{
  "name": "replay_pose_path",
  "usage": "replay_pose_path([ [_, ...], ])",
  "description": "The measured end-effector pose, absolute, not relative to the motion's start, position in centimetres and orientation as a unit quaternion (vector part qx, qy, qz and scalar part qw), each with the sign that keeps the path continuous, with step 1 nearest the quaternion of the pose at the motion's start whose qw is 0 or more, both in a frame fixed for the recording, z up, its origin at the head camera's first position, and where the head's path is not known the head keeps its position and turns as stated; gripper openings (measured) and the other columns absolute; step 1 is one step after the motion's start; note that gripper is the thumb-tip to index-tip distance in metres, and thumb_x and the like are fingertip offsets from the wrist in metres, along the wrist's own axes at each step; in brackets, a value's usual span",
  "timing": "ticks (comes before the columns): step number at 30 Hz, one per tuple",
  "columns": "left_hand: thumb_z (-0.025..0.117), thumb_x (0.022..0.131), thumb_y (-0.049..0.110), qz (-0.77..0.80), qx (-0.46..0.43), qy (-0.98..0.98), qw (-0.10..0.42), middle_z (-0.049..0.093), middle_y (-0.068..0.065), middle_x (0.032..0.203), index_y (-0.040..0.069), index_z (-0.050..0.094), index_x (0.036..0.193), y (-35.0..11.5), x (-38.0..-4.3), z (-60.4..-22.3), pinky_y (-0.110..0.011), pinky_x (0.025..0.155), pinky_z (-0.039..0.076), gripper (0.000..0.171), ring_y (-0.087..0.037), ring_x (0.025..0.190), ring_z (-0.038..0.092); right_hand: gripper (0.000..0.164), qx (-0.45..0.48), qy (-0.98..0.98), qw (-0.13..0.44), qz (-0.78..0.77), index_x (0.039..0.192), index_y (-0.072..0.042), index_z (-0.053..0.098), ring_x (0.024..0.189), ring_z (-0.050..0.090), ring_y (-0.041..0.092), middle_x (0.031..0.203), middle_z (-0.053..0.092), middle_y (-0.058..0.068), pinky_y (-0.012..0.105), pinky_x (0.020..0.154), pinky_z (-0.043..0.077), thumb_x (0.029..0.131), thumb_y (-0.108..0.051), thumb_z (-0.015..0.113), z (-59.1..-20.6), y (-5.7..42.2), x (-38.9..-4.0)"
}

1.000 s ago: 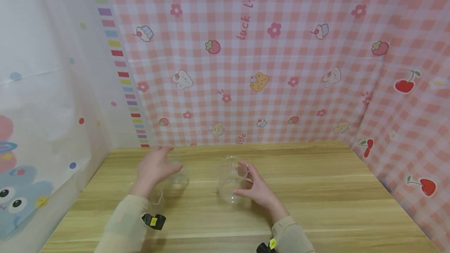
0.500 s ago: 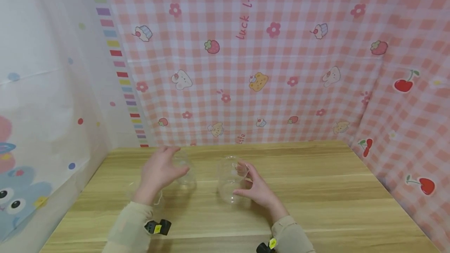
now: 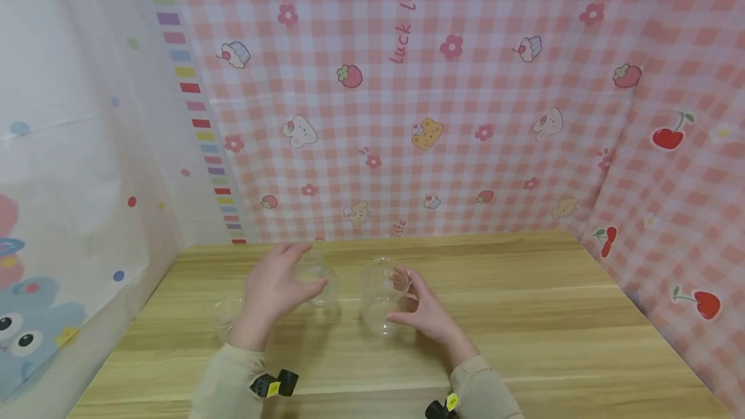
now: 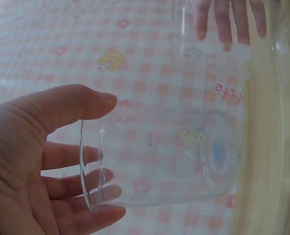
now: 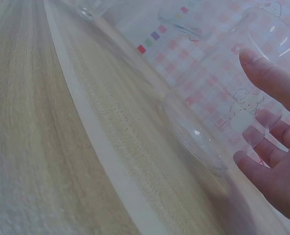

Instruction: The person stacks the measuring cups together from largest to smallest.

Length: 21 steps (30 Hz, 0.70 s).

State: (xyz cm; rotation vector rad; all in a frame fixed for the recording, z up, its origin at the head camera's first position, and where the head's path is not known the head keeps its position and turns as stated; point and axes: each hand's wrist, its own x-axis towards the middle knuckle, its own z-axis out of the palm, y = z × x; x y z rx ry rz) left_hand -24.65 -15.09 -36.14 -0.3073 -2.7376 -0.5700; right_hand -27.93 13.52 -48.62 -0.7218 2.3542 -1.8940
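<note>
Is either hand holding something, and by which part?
The left hand holds a clear cup near its rim; the right hand holds a bigger glass by its side.

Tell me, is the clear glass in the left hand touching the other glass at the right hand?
Apart. The head view shows a strip of wooden table between the left hand's glass and the other glass.
</note>
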Motion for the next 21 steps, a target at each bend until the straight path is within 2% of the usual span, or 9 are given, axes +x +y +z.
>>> replay_pose_path([
  [12, 0.081, 0.075, 0.043, -0.187, -0.147, -0.953, 0.190, 0.063, -0.013, 0.125, 0.011, 0.063, 0.132, -14.0, -24.1, -34.7, -0.049, 0.076, 0.055, 0.068, -0.032, 0.106, 0.063, 0.090, -0.233, 0.758, 0.021, -0.608, 0.151, -0.010, 0.031, 0.133, 0.042, 0.040, 0.148, 0.041, 0.020, 0.052, 0.108, 0.037, 0.078, -0.004, 0.083, -48.7, 13.5, -28.0],
  [21, 0.080, 0.076, 0.045, -0.183, -0.171, -0.952, 0.177, 0.062, -0.014, 0.127, 0.009, 0.065, 0.129, -13.6, -24.2, -32.7, -0.051, 0.077, 0.055, 0.066, -0.033, 0.109, 0.062, 0.088, -0.238, 0.758, 0.020, -0.607, 0.151, -0.010, 0.031, 0.134, 0.041, 0.040, 0.148, 0.041, 0.021, 0.052, 0.108, 0.037, 0.079, -0.005, 0.082, -48.7, 13.6, -28.0],
])
